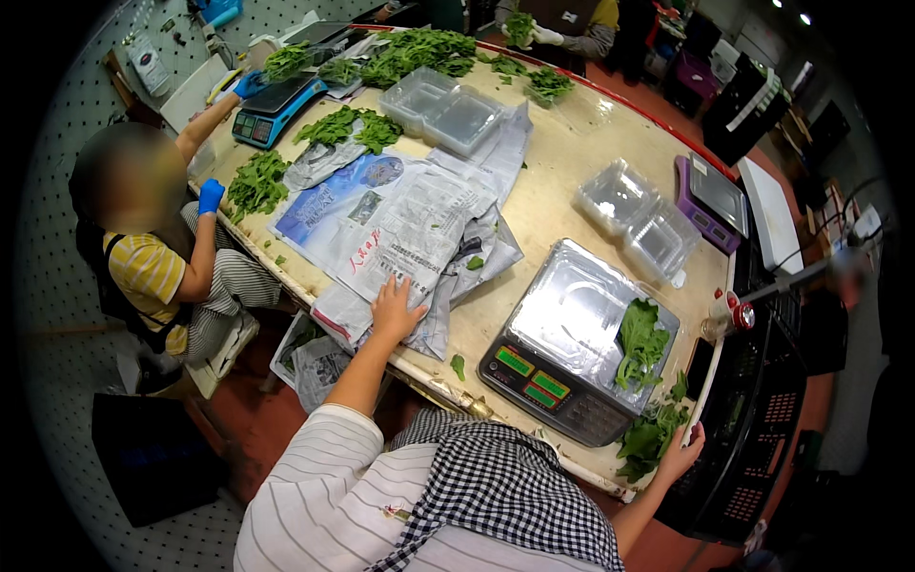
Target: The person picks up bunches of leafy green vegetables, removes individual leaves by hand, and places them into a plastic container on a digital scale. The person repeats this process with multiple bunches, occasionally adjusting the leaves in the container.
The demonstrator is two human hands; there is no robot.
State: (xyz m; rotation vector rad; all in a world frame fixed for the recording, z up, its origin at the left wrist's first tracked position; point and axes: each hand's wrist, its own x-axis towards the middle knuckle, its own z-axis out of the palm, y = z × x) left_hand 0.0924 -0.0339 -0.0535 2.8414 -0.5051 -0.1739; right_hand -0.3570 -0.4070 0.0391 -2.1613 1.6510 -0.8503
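Observation:
My left hand rests with spread fingers on a pile of newspaper sheets at the table's near edge. My right hand is at the table's right corner, beside a bunch of leafy greens; whether it grips the leaves or the rim is unclear. Between my hands stands a digital scale with lit displays. A clear plastic clamshell box lies on its pan, partly under glare. More leafy greens lie at the pan's right side.
Open clear boxes and a purple scale stand at the right, near a jar. At the left, a co-worker's gloved hand is by a blue scale. Greens and stacked containers lie farther back.

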